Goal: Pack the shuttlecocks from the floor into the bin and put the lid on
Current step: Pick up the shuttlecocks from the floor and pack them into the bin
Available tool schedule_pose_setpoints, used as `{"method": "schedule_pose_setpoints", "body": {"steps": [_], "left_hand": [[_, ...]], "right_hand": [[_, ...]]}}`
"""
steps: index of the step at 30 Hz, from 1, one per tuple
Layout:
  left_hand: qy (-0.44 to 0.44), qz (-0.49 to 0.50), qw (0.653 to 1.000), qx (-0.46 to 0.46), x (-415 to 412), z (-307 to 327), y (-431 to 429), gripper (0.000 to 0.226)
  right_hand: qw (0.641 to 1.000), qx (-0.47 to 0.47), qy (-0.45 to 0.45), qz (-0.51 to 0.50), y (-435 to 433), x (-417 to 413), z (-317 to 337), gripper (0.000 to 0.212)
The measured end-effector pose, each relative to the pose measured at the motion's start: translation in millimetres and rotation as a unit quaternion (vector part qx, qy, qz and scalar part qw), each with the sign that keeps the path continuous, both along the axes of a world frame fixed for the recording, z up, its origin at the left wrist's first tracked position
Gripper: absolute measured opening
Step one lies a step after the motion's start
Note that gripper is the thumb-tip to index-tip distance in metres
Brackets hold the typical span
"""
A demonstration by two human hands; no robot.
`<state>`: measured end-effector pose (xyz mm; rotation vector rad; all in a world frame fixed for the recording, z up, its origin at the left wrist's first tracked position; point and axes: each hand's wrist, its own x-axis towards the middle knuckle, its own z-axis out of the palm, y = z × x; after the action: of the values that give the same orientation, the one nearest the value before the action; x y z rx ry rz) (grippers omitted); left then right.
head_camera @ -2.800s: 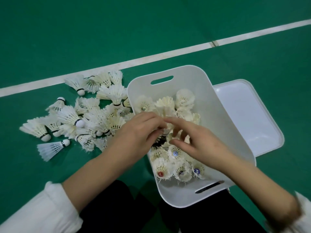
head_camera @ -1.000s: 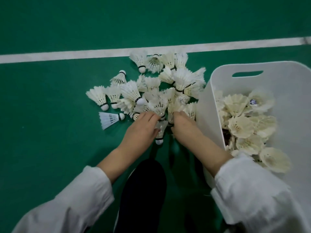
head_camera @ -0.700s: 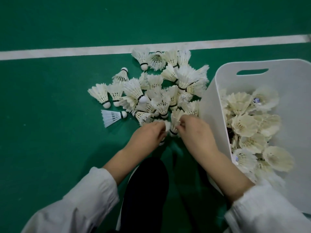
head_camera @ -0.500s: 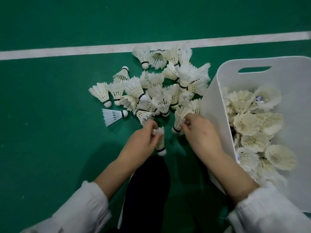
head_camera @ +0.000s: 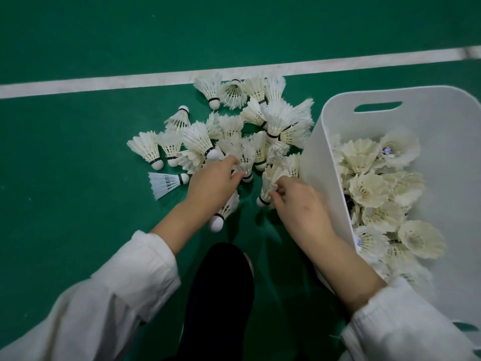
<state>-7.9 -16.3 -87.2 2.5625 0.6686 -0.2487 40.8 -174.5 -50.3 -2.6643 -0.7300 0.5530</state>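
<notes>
A heap of white feather shuttlecocks [head_camera: 234, 131] lies on the green floor left of the white bin [head_camera: 322, 152]. The bin holds several shuttlecocks [head_camera: 377, 194] standing feathers up. My left hand [head_camera: 213, 183] holds one shuttlecock [head_camera: 223, 212] under its palm, cork end toward me, while its fingertips pinch another [head_camera: 246, 165] at the heap's near edge. My right hand [head_camera: 299, 201] pinches a shuttlecock [head_camera: 268, 183] by its feathers, just left of the bin wall. The lid is out of view.
A white court line [head_camera: 130, 79] crosses the floor behind the heap. A white plastic shuttlecock [head_camera: 166, 182] lies apart at the heap's left. My dark trouser knee [head_camera: 221, 295] sits between my arms. Open green floor spreads to the left.
Both hands left the bin and came over to the heap. Each picked up a shuttlecock; the left hand then reached forward again and pinched a second one.
</notes>
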Motion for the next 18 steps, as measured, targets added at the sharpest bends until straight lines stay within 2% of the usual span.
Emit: {"method": "schedule_pose_setpoints", "body": {"steps": [5,9,11,14,18], "left_hand": [[0.013,-0.042,0.999,0.027,-17,0,-14,0.026],[-0.020,0.005,1.000,-0.018,-38,24,-12,0.025],[-0.041,0.021,0.999,-0.021,-45,43,-11,0.023],[-0.096,0.019,0.995,-0.017,-44,76,-17,0.019],[-0.168,-0.019,0.986,-0.015,-28,112,-33,0.016]], "right_hand": [[0.999,-0.014,-0.034,0.014,-1,1,1,0.023],[1.000,0.020,-0.013,0.011,-1,-1,9,0.024],[0.998,0.054,-0.003,0.037,-1,0,27,0.025],[0.991,0.082,-0.039,0.102,-9,17,74,0.023],[0.988,0.039,-0.084,0.126,-46,63,137,0.023]]}}
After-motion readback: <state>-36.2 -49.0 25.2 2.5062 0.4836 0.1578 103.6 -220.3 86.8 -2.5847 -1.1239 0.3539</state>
